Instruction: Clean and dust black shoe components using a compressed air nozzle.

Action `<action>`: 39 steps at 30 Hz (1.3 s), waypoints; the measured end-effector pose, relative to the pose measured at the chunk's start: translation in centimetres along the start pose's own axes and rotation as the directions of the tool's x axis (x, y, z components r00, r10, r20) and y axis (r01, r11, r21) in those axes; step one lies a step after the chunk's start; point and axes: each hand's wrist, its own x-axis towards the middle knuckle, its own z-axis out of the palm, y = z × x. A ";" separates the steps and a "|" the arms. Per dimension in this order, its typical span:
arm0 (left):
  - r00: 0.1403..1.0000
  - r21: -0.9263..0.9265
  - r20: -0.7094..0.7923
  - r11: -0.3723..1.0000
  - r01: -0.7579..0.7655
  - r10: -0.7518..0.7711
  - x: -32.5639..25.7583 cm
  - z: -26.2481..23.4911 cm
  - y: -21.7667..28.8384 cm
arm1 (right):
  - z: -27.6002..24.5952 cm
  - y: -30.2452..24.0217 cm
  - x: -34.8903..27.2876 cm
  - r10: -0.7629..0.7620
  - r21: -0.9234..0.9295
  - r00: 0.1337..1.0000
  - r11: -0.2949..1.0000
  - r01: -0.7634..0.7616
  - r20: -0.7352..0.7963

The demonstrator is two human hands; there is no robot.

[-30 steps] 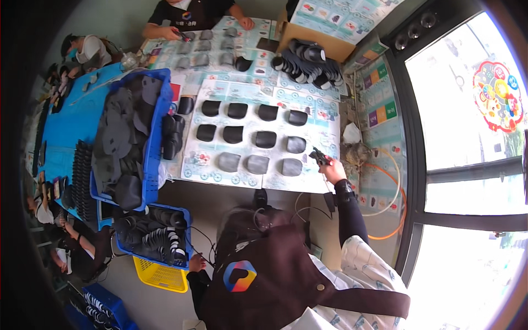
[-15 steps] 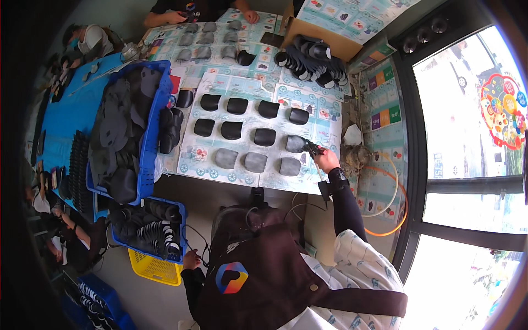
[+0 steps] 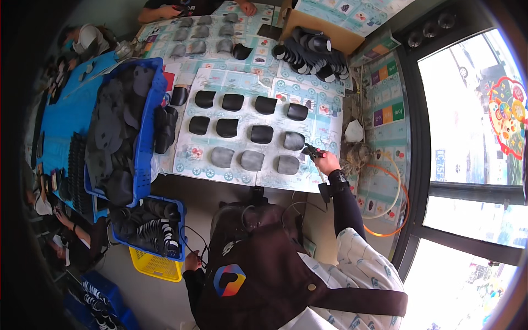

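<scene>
My right hand [image 3: 328, 163] is wrapped round a small black spray gun [image 3: 314, 151] at the right side of the table. Its tip is right beside a black curved piece [image 3: 294, 141] that looks partly greyed. Left of that lies a plain black piece [image 3: 262, 134], one of several set out in rows on a patterned board [image 3: 190, 168]. In the nearest row the pieces, such as this grey-coated one [image 3: 287, 164], have a dull pale surface. Low at my side, my left hand [image 3: 192, 260] hangs near a dark cable; its fingers are too small to read.
A blue crate [image 3: 144, 148] of dark pieces stands left of the board, with a lower blue crate [image 3: 181, 228] over a yellow basket [image 3: 157, 269]. Black pieces [image 3: 316, 60] are heaped by a cardboard box [image 3: 319, 34]. An orange hose [image 3: 406, 198] loops at right. Across the table, a person's hand [image 3: 247, 7] rests.
The view has shifted slightly, so the board appears a little further left. My right hand keeps the spray gun beside the same piece. My left hand stays low.
</scene>
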 end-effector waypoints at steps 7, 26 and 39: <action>0.984 -0.011 -0.092 0.988 0.155 -0.155 0.5 0.9 4.3 | 0.9 1.1 -0.2 0.062 0.106 0.997 0.993 -0.057 -0.043; 0.974 0.383 -0.084 0.909 -0.163 0.210 0.7 -0.8 3.6 | -2.2 -2.2 4.8 -0.214 0.032 0.977 0.976 0.214 -0.006; 0.970 0.166 -0.225 0.978 0.126 -0.086 -0.6 3.0 12.2 | -7.8 -6.8 14.3 0.062 0.087 0.897 0.990 -0.111 0.439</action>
